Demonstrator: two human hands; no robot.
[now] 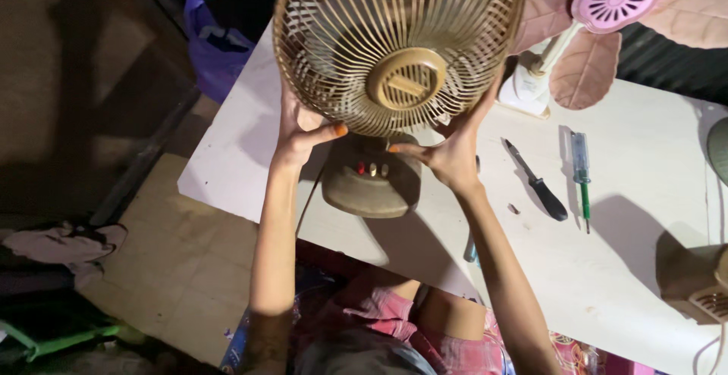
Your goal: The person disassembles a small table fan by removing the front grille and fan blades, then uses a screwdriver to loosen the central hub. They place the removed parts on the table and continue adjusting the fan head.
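Brown desk fan [394, 64] stands on white bench [629, 269], near its front edge. Left hand [299, 128] and right hand [451, 151] clasp the wire cage's lower rim, one per side, fingers curled on. Prob. light but top-heavy; thin wires likely bend, so rim or base looks like the safer hold. Count: 1 brown fan, 1 pink fan [607, 11] w/o cage, 2 screwdrivers: black [540, 184], green [582, 174].

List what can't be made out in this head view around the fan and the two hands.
- Fan: the guard's top is cut off by the upper edge; the blades behind the wires are blurred.
- Left hand and right hand: the fingers behind the guard are hidden.
- Base: buttons too small to tell apart.
- Pink fan: cut off by the upper edge.
- Beige box: cut off at the right edge.
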